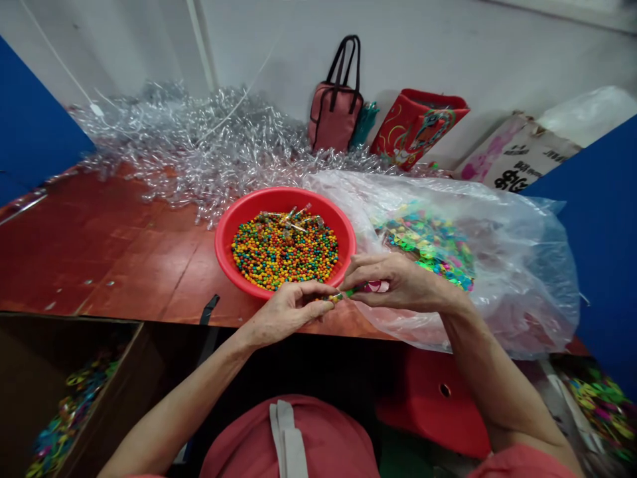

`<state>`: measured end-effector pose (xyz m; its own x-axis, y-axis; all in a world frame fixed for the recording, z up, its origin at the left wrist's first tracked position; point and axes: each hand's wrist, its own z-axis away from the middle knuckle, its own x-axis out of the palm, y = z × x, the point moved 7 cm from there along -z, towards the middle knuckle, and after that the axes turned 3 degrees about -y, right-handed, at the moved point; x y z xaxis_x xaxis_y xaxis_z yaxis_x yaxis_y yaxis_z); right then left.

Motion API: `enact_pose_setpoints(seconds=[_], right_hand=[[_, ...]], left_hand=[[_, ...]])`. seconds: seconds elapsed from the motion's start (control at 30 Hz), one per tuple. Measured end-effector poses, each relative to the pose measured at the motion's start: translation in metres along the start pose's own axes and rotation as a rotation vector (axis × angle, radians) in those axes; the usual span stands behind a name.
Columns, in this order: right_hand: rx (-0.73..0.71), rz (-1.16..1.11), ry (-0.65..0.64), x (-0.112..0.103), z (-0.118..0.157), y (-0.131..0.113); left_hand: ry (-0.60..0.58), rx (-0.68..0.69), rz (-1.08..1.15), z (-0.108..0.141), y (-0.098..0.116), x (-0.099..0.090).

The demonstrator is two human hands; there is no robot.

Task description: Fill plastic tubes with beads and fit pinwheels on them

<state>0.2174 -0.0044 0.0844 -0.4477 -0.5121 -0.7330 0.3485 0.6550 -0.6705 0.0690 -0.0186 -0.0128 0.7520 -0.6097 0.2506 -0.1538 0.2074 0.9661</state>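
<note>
My left hand [286, 313] and my right hand [403, 282] meet in front of a red plastic basin [279, 202], just below its near rim. Between their fingertips is a small green-and-pink item [361, 289], perhaps a candy toy, with a yellow tip [336, 298] at my left fingers. Its exact form is partly hidden. The basin holds many small multicoloured candy balls [284, 252], with several clear wrapped sticks [291, 219] lying on top. A clear plastic bag [517, 265] of shiny multicoloured pieces [428, 245] lies to the right, behind my right hand.
A heap of clear plastic wrappers [199, 149] lies along the back of the red-brown table [124, 259]. Bags lean on the wall behind. A cardboard box [74, 392] of colourful pieces stands below the table at left, and more pieces [602, 411] lie low at right.
</note>
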Motion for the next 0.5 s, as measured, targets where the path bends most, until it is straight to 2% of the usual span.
enact_pose_setpoints(seconds=[0.1, 0.17, 0.37, 0.5], right_hand=[[0.031, -0.001, -0.073, 0.001, -0.003, -0.001], [0.05, -0.027, -0.066, 0.0, -0.004, 0.0], [0.069, -0.202, 0.169, -0.009, 0.01, 0.002], [0.024, -0.416, 0.304, 0.002, 0.022, 0.012]], left_hand=[[0.022, 0.006, 0.017, 0.002, -0.002, 0.002], [0.049, 0.037, 0.04, 0.004, -0.003, 0.003], [0.017, 0.062, 0.284, 0.004, -0.008, 0.013], [-0.048, 0.057, 0.452, 0.003, -0.013, 0.024]])
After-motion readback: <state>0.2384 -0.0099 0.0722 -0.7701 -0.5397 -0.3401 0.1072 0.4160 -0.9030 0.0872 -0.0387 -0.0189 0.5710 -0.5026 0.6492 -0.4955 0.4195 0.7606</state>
